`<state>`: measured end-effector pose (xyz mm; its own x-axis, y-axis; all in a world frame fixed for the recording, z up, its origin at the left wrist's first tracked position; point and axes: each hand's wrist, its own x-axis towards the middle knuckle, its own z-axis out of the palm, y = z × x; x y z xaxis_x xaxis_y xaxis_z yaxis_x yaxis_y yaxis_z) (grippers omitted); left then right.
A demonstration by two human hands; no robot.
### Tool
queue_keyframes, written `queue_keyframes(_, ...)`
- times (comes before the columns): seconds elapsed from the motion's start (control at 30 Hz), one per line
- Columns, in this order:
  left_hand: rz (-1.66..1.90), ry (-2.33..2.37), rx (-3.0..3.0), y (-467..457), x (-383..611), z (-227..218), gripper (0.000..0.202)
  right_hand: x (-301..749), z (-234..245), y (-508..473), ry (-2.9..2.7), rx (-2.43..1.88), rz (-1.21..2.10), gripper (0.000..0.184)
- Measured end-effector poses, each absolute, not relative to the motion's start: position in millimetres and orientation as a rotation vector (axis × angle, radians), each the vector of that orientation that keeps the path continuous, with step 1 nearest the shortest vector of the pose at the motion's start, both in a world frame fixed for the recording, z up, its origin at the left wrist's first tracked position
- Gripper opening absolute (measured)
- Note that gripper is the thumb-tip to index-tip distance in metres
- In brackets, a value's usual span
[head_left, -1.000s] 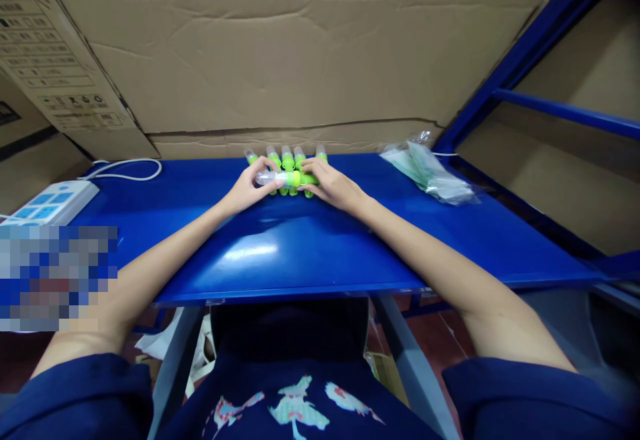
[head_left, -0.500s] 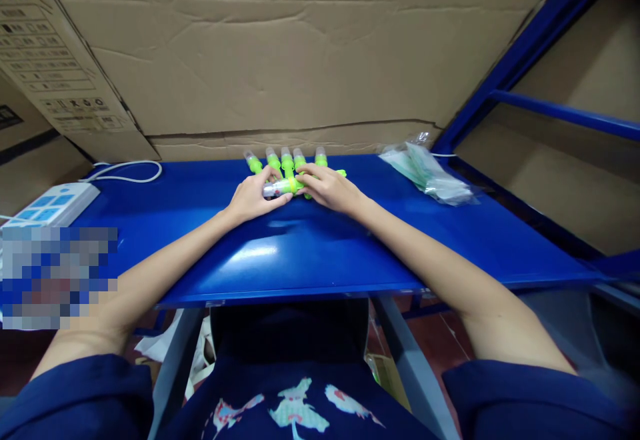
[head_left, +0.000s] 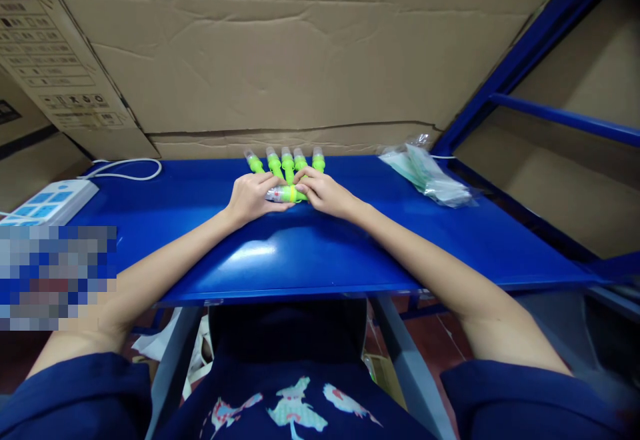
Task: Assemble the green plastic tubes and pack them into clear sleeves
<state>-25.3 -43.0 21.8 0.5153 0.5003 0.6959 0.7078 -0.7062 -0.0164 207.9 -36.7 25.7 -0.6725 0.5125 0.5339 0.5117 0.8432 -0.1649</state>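
Observation:
Both hands meet on one small clear tube with a green cap (head_left: 283,193), held sideways just above the blue shelf (head_left: 320,247). My left hand (head_left: 253,197) grips its clear end, fingers curled. My right hand (head_left: 324,193) pinches the green cap end. Behind them, several more green-capped tubes (head_left: 286,160) lie side by side in a row, clear ends pointing to the cardboard.
A white power strip (head_left: 47,203) with its cable lies at the left end of the shelf. A clear plastic bag of items (head_left: 427,173) rests at the right rear. Cardboard sheets (head_left: 280,53) wall the back. Blue rack bars (head_left: 565,115) run along the right.
The two hands have drawn the held tube a little toward me, away from the row, and my right hand has closed in on the cap end.

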Motion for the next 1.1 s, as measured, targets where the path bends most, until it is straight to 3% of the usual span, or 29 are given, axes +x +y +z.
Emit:
queue_keyframes(0.17, -1.016, -1.112, -2.516, -45, -18, 21, 0.052, 209, 30, -35, -2.430, -0.818, 0.132, 0.037)
queue_keyframes(0.4, -1.369, -1.491, -2.479, -37, -30, 34, 0.047, 234, 52, -31, -2.357, -1.169, -0.141, 0.045)
queue_keyframes(0.67, -1.492, -1.749, -2.462, -13, -57, 34, 0.053, 254, 48, -14, -2.228, -1.049, -0.082, 0.040)
queue_keyframes(0.77, -1.498, -1.751, -2.521, -12, -57, 33, 0.054, 250, 44, -14, -2.243, -1.036, -0.107, 0.046)
queue_keyframes(0.93, -1.427, -1.640, -2.562, -18, -52, 34, 0.053, 250, 42, -15, -2.272, -0.996, -0.197, 0.032)
queue_keyframes(1.1, -1.406, -1.500, -2.577, -22, -51, 34, 0.056, 252, 39, -13, -2.293, -1.004, -0.234, 0.038)
